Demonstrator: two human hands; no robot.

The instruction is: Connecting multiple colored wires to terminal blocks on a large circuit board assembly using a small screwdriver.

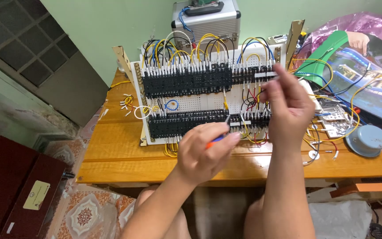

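On the table (120,150), propped upright against a silver case (206,20): a white board (200,102) with two rows of black terminals, upper row (186,79) and lower row (177,124), looped over with yellow, blue, black and red wires. In front of the lower row, left hand (202,152) clamped round a small screwdriver (215,140) with an orange and blue handle, thin shaft angled up and right, tip at or just on a terminal near the middle of that row. Higher and to the right, right hand (288,104) raised before the right end of the upper row, fingertips bunched together; looks pinched on a thin wire, but cannot tell for sure, too blurred. Hands well apart, one low, one high. Judged from this: mid-wiring, at the point of working one terminal screw while steadying a lead. Calls for keeping the tip seated square in the screw head and the lead held still, clear of neighbouring wires. Off to the left of the board, loose wire ends (127,104); at far right, a grey round fitting (368,139) among more wires.
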